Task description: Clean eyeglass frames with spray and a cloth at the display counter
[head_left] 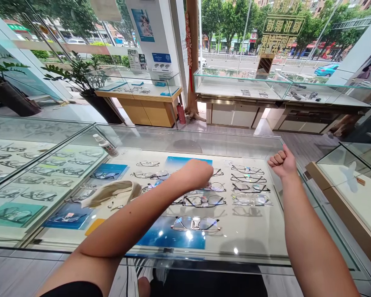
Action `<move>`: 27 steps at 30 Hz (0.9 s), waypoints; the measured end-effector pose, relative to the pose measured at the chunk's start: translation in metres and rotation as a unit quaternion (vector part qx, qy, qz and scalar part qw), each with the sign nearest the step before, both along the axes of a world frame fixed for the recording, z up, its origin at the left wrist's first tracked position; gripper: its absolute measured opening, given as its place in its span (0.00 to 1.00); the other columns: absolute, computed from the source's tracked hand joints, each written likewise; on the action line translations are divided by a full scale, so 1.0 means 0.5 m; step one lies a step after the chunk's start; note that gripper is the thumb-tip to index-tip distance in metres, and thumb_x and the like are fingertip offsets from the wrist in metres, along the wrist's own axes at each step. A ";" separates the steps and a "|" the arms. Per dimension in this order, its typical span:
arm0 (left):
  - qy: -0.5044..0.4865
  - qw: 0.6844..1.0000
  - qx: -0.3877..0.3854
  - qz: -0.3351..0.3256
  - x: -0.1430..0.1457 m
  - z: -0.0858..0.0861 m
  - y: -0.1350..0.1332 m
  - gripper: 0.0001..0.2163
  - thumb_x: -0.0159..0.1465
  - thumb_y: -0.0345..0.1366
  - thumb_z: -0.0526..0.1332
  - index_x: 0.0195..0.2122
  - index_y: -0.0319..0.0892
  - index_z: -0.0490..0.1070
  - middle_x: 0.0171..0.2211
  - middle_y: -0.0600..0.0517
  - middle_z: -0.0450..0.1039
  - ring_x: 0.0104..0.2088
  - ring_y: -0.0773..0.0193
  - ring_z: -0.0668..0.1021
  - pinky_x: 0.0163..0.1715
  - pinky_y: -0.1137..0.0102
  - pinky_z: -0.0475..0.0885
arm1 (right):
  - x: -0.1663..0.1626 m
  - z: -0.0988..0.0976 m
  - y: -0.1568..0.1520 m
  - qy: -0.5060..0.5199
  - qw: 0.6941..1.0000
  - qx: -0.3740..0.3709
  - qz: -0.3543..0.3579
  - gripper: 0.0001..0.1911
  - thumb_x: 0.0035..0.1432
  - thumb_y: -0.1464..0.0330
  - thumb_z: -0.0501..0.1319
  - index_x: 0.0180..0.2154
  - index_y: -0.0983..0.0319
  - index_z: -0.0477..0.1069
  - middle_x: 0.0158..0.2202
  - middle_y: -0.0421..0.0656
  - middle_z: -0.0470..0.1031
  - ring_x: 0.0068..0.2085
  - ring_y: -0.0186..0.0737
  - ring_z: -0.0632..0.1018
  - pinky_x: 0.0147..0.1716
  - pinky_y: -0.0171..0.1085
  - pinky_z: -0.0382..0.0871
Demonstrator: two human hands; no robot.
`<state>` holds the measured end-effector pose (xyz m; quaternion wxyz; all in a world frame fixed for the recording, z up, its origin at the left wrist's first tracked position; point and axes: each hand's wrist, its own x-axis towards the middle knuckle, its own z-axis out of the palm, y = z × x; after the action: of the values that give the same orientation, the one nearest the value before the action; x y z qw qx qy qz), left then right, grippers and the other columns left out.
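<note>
Both my arms reach out over a glass display case [185, 142] of eyeglasses. My left hand [196, 173] is bent down at the wrist above the middle of the glass top, its fingers curled under and hidden from me. My right hand [282, 161] is a closed fist near the case's far right edge, with nothing visible in it. Beneath the glass lie rows of spectacle frames [249, 189], with one pair [195, 223] alone at the front. A small white spray bottle [105, 145] lies on the glass at the far left.
Another glass case of glasses [24, 165] adjoins on the left. A further counter [352, 185] stands at the right across a narrow aisle. Beyond are two more display counters [142, 88] [244, 84], potted plants [80, 78], a red fire extinguisher [181, 113] and shop windows.
</note>
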<state>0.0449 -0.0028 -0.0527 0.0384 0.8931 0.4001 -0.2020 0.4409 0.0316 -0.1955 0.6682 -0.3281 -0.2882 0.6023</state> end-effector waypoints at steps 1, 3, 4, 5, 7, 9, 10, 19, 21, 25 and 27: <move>-0.002 1.000 0.017 0.014 -0.006 0.003 0.007 0.08 0.67 0.35 0.65 0.41 0.40 0.83 0.42 0.39 0.85 0.43 0.46 0.85 0.37 0.63 0.73 | 0.000 -0.001 0.000 -0.002 1.000 -0.002 0.000 0.40 0.72 0.53 0.62 0.22 0.59 0.35 0.14 0.32 0.36 0.18 0.32 0.44 0.17 0.37 0.50; -0.005 0.998 0.048 0.037 -0.016 0.006 0.022 0.09 0.69 0.35 0.63 0.42 0.40 0.83 0.43 0.39 0.85 0.44 0.46 0.86 0.39 0.63 0.74 | 0.000 -0.003 0.001 -0.008 1.000 -0.007 -0.001 0.40 0.71 0.52 0.62 0.22 0.59 0.35 0.13 0.32 0.36 0.18 0.32 0.44 0.17 0.37 0.49; -0.007 0.998 0.056 0.042 -0.018 0.005 0.028 0.09 0.69 0.35 0.63 0.43 0.40 0.83 0.43 0.38 0.85 0.45 0.46 0.86 0.39 0.63 0.74 | -0.001 -0.004 0.002 -0.012 1.000 -0.008 -0.003 0.40 0.71 0.52 0.62 0.22 0.59 0.35 0.13 0.32 0.37 0.18 0.32 0.44 0.16 0.37 0.49; -0.008 0.997 0.056 0.043 -0.018 0.003 0.034 0.09 0.69 0.36 0.63 0.43 0.40 0.83 0.44 0.38 0.85 0.45 0.46 0.85 0.40 0.63 0.74 | -0.002 -0.005 0.002 -0.016 1.000 -0.008 -0.005 0.40 0.71 0.51 0.63 0.22 0.59 0.35 0.13 0.32 0.37 0.17 0.32 0.44 0.16 0.37 0.49; -0.012 0.998 0.047 0.038 -0.015 -0.004 0.041 0.10 0.68 0.36 0.64 0.45 0.41 0.83 0.45 0.38 0.85 0.46 0.47 0.85 0.41 0.64 0.75 | -0.004 -0.007 0.004 -0.020 1.000 -0.003 -0.010 0.40 0.70 0.51 0.63 0.22 0.58 0.35 0.12 0.32 0.37 0.17 0.31 0.45 0.16 0.36 0.49; -0.018 0.998 0.040 0.035 -0.010 -0.013 0.045 0.09 0.67 0.35 0.64 0.44 0.41 0.83 0.45 0.38 0.85 0.47 0.47 0.85 0.42 0.63 0.75 | -0.005 -0.007 0.005 -0.016 1.000 0.009 -0.020 0.40 0.70 0.51 0.63 0.21 0.58 0.36 0.12 0.32 0.37 0.16 0.31 0.45 0.16 0.36 0.50; -0.021 0.998 0.038 0.034 -0.007 -0.018 0.046 0.09 0.67 0.35 0.64 0.44 0.41 0.84 0.45 0.37 0.85 0.47 0.46 0.85 0.42 0.63 0.75 | -0.005 -0.006 0.006 -0.010 0.999 0.017 -0.026 0.40 0.69 0.51 0.63 0.21 0.58 0.36 0.12 0.32 0.37 0.16 0.31 0.46 0.16 0.36 0.50; -0.044 0.998 0.039 0.025 -0.007 -0.043 0.059 0.11 0.67 0.33 0.60 0.43 0.41 0.84 0.44 0.37 0.85 0.45 0.47 0.85 0.42 0.62 0.74 | -0.001 0.002 -0.001 0.037 0.998 0.020 -0.036 0.37 0.67 0.44 0.59 0.20 0.56 0.42 0.11 0.34 0.48 0.14 0.31 0.52 0.15 0.37 0.53; -0.046 0.998 0.033 0.029 -0.006 -0.044 0.060 0.12 0.68 0.33 0.60 0.43 0.41 0.85 0.43 0.36 0.85 0.44 0.47 0.85 0.42 0.62 0.74 | -0.002 0.000 -0.001 0.044 0.998 0.019 -0.043 0.37 0.67 0.43 0.58 0.20 0.56 0.43 0.10 0.34 0.49 0.14 0.31 0.52 0.14 0.37 0.53; -0.042 0.998 0.027 0.034 -0.003 -0.045 0.060 0.12 0.67 0.31 0.60 0.42 0.40 0.85 0.42 0.36 0.85 0.43 0.47 0.85 0.41 0.62 0.74 | 0.000 -0.007 0.005 0.060 0.997 0.015 -0.045 0.39 0.69 0.40 0.57 0.21 0.57 0.43 0.10 0.34 0.50 0.13 0.30 0.52 0.13 0.36 0.52; -0.043 0.998 0.030 0.032 -0.004 -0.045 0.061 0.12 0.67 0.30 0.60 0.41 0.40 0.85 0.41 0.36 0.84 0.43 0.47 0.85 0.41 0.62 0.74 | 0.001 -0.011 0.008 0.062 0.997 0.015 -0.047 0.40 0.68 0.38 0.59 0.21 0.57 0.42 0.10 0.33 0.48 0.13 0.29 0.51 0.13 0.34 0.51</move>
<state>0.0431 0.0275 -0.0754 0.0350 0.8885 0.4324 -0.1495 0.4414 0.0356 -0.2008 0.7170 -0.2936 -0.2393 0.5853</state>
